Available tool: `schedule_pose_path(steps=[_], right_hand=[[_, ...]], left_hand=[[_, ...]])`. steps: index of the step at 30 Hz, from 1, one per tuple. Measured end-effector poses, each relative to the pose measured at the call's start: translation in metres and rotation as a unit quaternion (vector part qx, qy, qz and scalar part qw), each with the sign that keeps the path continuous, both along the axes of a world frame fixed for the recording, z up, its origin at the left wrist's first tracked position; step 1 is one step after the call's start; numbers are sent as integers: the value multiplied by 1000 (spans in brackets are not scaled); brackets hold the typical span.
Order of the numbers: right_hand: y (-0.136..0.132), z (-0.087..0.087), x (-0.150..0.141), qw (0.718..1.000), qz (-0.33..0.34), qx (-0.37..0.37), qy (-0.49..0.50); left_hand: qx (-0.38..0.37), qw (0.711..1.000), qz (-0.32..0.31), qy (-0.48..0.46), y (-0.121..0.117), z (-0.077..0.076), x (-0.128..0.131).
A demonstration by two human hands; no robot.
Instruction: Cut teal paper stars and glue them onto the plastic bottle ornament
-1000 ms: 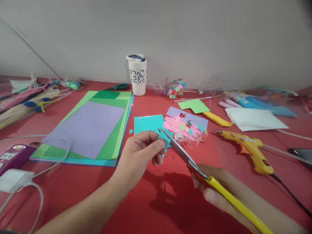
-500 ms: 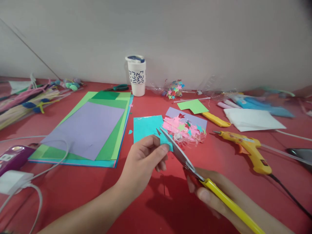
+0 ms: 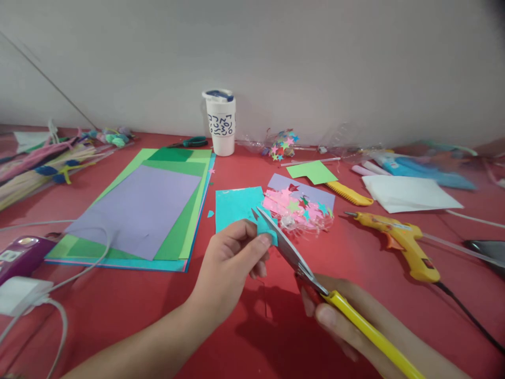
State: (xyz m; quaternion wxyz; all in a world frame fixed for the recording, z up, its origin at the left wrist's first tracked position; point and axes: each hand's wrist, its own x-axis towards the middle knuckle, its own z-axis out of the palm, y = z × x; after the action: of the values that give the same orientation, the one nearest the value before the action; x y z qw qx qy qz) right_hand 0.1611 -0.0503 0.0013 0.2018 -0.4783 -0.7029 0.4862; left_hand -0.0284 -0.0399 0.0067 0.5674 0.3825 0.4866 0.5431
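Note:
Between thumb and fingers, my left hand (image 3: 236,252) pinches a small piece of turquoise paper (image 3: 267,229). Scissors (image 3: 294,255) with a yellow handle are held in my right hand (image 3: 339,310), their blades slightly apart at the small paper's right edge. Behind my left hand, a larger turquoise sheet (image 3: 236,204) lies on the red table. Just right of the blade tips is a pink piece strewn with star confetti (image 3: 303,205), partly over a purple sheet (image 3: 323,197). My right fingers are partly hidden by the scissors.
A stack of coloured paper (image 3: 145,210) lies left, a white cup (image 3: 221,123) stands at the back. To the right are a yellow glue gun (image 3: 398,239), a yellow cutter (image 3: 351,193) and folded white paper (image 3: 410,192). White cables and a charger (image 3: 26,295) are front left.
The scissor blades and the small turquoise piece have shifted very slightly left, and the blades look a little closer together. The other things stay where they were.

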Motion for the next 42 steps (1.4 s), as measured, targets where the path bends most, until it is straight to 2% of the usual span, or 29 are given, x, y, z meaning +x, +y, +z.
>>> schedule_pose_path(steps=[4, 11, 18, 27, 30, 33, 35, 38, 42], right_hand=[[-2, 5, -2, 999, -2, -34, -1], [-2, 8, -4, 1000, -11, -28, -9], [-3, 7, -5, 1000, -19, -5, -17], [-3, 1, -2, 997, -34, 66, -24], [-1, 0, -2, 998, -31, 40, -21], [2, -2, 0, 999, -42, -22, 0], [4, -3, 2, 995, -72, -59, 25], [8, -4, 4, 991, -107, -65, 40], [13, -1, 2, 995, -84, -42, 33]], left_hand=[[0, 1000, -5, -10, 0, -2, 0], [3, 999, -15, -37, 0, -1, 1], [1, 999, -18, -47, 0, -3, 0], [9, 998, -24, -58, 1, -5, 0], [8, 998, -26, -58, 1, -4, -1], [-2, 998, -27, -65, 1, -3, -2], [-16, 997, -57, -56, 1, -4, -1], [-38, 987, -157, 20, -1, -5, 3], [-30, 954, -258, 152, -5, -8, 9]])
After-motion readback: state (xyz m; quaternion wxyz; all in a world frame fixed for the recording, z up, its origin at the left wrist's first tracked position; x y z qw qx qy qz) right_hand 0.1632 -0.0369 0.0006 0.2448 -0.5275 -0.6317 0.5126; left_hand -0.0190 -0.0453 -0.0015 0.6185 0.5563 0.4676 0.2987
